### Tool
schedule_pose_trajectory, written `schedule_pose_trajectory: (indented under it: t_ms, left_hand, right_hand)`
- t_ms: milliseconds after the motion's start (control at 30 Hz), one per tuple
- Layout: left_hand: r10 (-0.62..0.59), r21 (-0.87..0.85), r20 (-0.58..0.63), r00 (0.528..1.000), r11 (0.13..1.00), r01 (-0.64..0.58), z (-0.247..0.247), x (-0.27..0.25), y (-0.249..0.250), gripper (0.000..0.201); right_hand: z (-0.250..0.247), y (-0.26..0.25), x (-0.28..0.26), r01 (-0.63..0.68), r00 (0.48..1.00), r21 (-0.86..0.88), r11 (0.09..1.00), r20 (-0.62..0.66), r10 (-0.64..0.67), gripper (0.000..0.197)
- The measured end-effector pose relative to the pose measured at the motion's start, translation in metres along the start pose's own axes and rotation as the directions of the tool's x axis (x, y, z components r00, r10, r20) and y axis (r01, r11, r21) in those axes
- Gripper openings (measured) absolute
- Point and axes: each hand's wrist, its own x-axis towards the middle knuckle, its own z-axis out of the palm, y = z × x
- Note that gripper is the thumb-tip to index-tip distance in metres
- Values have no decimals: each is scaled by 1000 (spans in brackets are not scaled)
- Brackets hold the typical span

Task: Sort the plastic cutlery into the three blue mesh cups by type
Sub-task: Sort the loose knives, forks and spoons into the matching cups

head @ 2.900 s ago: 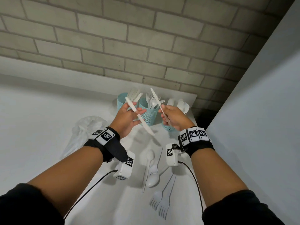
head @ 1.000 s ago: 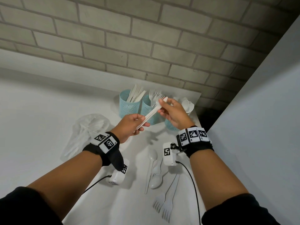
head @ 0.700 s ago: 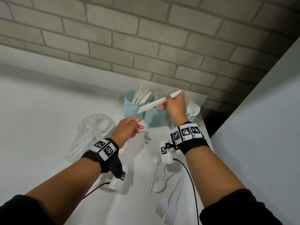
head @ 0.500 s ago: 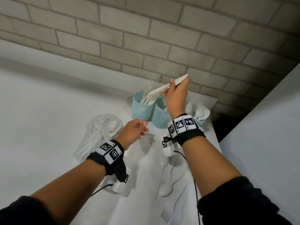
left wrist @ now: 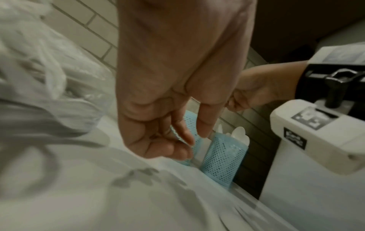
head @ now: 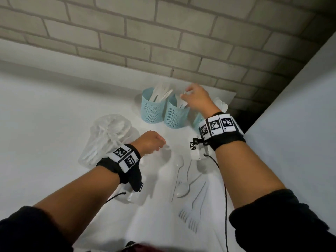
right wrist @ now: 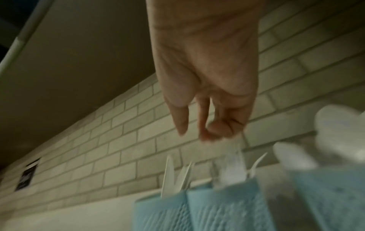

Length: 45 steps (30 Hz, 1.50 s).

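Three blue mesh cups stand in a row by the brick wall: the left cup (head: 152, 110) holds knives, the middle cup (head: 175, 116) forks, and the right cup (head: 197, 122), half hidden by my wrist, spoons. My right hand (head: 185, 95) hovers just above the middle cup with loosely curled fingers and nothing in them, as the right wrist view (right wrist: 197, 132) confirms. My left hand (head: 160, 144) hangs relaxed and empty low over the table, in front of the cups (left wrist: 189, 140). Two loose spoons (head: 182, 190) and two forks (head: 190, 215) lie on the white table.
A crumpled clear plastic bag (head: 107, 139) with more cutlery lies left of my left hand. A white side panel (head: 291, 124) closes the table's right edge just past the cups. The brick wall (head: 163, 42) rises right behind the cups.
My left hand passed its knife to the right, which carried both knives up to the left cup and let them go. The left hand sank toward the table, empty.
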Motion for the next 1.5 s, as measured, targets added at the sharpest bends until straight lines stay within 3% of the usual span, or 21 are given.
schedule_pose_trajectory:
  t_ms: [33, 133, 200, 333, 433, 500, 600, 733, 900, 1033, 1167, 1233, 1300, 1367, 1500]
  left_hand:
    - [-23, 46, 33, 999, 999, 21, 6, -1, 1, 14]
    - [-126, 173, 113, 986, 979, 105, 25, -4, 3, 24]
    - [-153, 274, 149, 977, 956, 108, 40, -4, 4, 36]
    - [-131, 415, 220, 967, 909, 29, 72, -12, 16, 34]
    - [-61, 548, 197, 978, 835, -58, 81, -19, 21, 44]
    - [-20, 626, 173, 985, 774, -94, 83, -18, 20, 47]
    - [-9, 682, 181, 983, 721, -119, 92, -18, 21, 49]
    - [-72, 660, 224, 972, 745, -97, 97, -16, 20, 43]
    - [-110, 546, 226, 968, 837, -32, 92, -10, 17, 25]
    - [-140, 373, 249, 958, 927, 39, 79, -5, 17, 22]
    - [-167, 123, 267, 949, 983, 139, 65, 2, 14, 9]
    - [-173, 31, 252, 952, 985, 171, 59, 4, 12, 13]
    - [-171, -17, 234, 957, 983, 180, 54, 10, 8, 13]
    - [-175, -8, 226, 958, 983, 182, 50, 17, 5, 20]
    - [-125, 129, 205, 971, 987, 100, 47, 29, 0, 28]
  right_hand:
    - [-13, 7, -9, -55, 994, -88, 995, 93, 63, 12]
    - [-36, 32, -36, -209, 918, -307, 929, 267, 295, 24]
    - [-42, 55, -57, -280, 863, -403, 871, 291, 413, 28]
    - [-51, 99, -94, -331, 719, -643, 691, 303, 626, 36]
    - [-40, 116, -105, -339, 608, -678, 652, 371, 702, 41]
    - [-28, 117, -112, -414, 549, -595, 689, 440, 711, 37]
    - [-15, 113, -128, -410, 539, -587, 698, 461, 705, 37]
    - [10, 108, -130, -405, 552, -562, 721, 479, 683, 39]
    - [25, 93, -111, -368, 680, -479, 797, 446, 582, 31]
    - [27, 79, -103, -415, 705, -378, 827, 441, 555, 39]
    - [33, 84, -93, -376, 762, -293, 879, 442, 474, 29]
    - [40, 96, -87, -512, 746, -23, 859, 483, 458, 15]
    - [44, 99, -83, -621, 709, 150, 770, 526, 470, 9]
    - [47, 102, -81, -703, 645, 219, 676, 595, 479, 15]
    - [50, 106, -77, -733, 631, 328, 596, 655, 416, 6]
